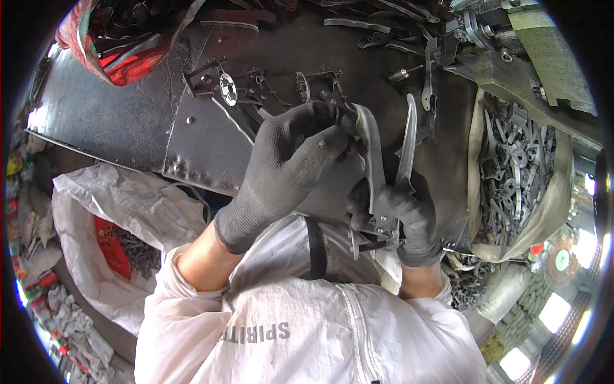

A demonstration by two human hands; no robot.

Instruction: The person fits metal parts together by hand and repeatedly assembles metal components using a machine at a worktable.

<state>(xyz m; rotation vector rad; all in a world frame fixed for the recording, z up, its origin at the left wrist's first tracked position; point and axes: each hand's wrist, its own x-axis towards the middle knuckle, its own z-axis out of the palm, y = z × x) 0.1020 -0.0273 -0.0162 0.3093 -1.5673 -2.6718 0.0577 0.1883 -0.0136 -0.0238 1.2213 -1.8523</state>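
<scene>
Holding a grey metal tool with two long curved arms and a riveted joint (373,157) over the near edge of the dark steel bench (204,147). Wrapping the right hand in a dark grey knit glove (412,214) around the tool's lower part, near the joint. Bringing thumb and forefinger of the left hand in a matching glove (288,147) close together beside the left arm's upper end; cannot tell whether pinching it. Also visible: upright perforated metal disc (228,89) on the bench, beige fabric sack (475,173) of grey metal parts (518,173) right of the bench, white woven sack (121,192) at the bench's near left.
</scene>
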